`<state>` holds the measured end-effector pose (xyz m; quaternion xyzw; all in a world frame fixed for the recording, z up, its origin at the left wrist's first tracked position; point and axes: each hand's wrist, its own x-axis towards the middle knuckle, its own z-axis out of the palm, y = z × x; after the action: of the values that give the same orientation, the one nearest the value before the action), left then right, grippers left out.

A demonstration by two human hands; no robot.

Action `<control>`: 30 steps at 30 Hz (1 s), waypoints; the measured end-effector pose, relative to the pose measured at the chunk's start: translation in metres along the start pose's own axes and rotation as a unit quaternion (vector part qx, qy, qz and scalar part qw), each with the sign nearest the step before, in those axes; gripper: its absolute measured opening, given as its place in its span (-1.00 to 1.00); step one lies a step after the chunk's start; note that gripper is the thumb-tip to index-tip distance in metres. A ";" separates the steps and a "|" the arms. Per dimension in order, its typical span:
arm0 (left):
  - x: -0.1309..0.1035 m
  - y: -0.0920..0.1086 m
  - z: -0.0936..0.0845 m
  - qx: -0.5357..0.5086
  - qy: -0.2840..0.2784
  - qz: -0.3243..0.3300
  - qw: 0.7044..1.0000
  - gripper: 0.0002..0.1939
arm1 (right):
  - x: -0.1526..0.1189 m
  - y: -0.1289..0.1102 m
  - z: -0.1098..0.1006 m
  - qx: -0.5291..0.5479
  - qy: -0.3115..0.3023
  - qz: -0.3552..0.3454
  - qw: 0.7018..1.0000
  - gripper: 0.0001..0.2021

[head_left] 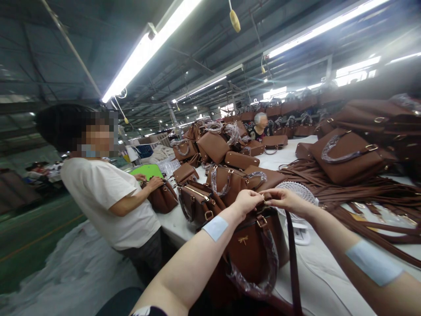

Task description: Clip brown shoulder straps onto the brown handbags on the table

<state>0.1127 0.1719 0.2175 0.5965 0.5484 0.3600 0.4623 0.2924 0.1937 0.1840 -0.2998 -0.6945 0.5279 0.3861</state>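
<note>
A brown handbag [245,254] stands upright at the table edge before me, with a gold dragonfly emblem and plastic-wrapped handles. Above its top, my left hand [248,202] and my right hand [286,199] meet fingertip to fingertip, both closed in a pinch on the end of a brown shoulder strap [293,263]. The strap hangs from beneath my right hand down the bag's right side. Fine detail of the small metal part between my fingertips cannot be made out. Close by on the left sits another brown handbag [197,199] with a gold zip.
A small white fan [301,235] stands right of the bag. Many brown straps [315,175] and handbags [348,153] are heaped on the white table. At left, a co-worker [108,197] in a white shirt handles a brown bag [162,196]; another person [259,127] is farther back.
</note>
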 end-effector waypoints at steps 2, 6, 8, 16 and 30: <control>-0.001 0.001 0.003 0.014 0.011 -0.006 1.000 -0.81 | 0.000 0.000 0.001 0.001 0.017 0.017 1.000 -0.46; 0.001 0.000 0.010 0.032 0.022 -0.017 0.999 -0.66 | 0.008 0.005 0.002 0.044 0.106 0.046 0.992 -0.33; 0.002 -0.001 0.012 0.053 0.033 -0.017 0.998 -0.64 | 0.016 0.009 0.000 0.020 0.166 0.037 0.985 -0.29; 0.011 -0.003 0.003 0.051 0.022 -0.012 0.998 -0.74 | 0.014 0.006 -0.006 -0.051 0.082 0.025 0.995 -0.45; -0.074 -0.012 -0.134 0.234 -0.066 0.119 0.963 -0.74 | 0.014 0.009 -0.002 -0.112 0.104 0.071 0.986 -0.44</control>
<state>-0.0267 0.1193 0.2537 0.7714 0.5107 0.2335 0.2991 0.2865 0.2088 0.1783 -0.4430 -0.6820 0.4388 0.3823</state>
